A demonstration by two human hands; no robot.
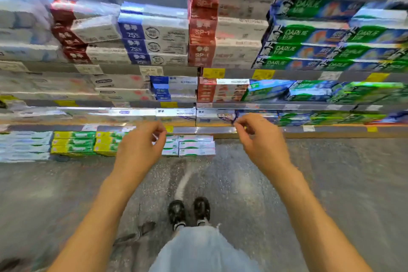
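Just beyond left grip and right grip, white toothpaste boxes

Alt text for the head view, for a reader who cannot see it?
A person's left hand and right hand reach with curled fingers toward white toothpaste boxes on a low store shelf; blur hides whether either touches one. Shelves above hold green Darlie boxes and red boxes; black shoes stand on the grey floor.
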